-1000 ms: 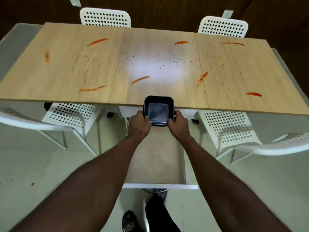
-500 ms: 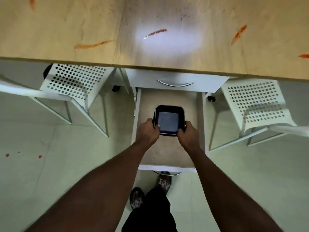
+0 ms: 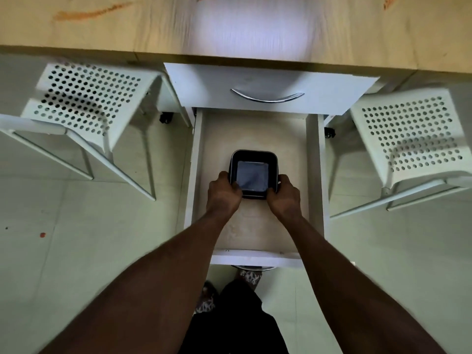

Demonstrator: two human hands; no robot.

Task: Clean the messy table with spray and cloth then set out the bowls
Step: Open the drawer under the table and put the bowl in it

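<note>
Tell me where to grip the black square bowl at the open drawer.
Take the black bowl by its left and right rims at the near corners, from above, as the left hand and right hand do: it is upright, with drawer walls either side.

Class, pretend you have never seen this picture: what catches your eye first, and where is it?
The black square bowl, gripped at its near corners by the left hand and right hand, inside the open drawer at centre. Next, the orange smear on the wooden table along the top edge.

A dining room: wooden table (image 3: 357,34), perforated white chairs (image 3: 86,103), tiled floor (image 3: 76,251)
</note>
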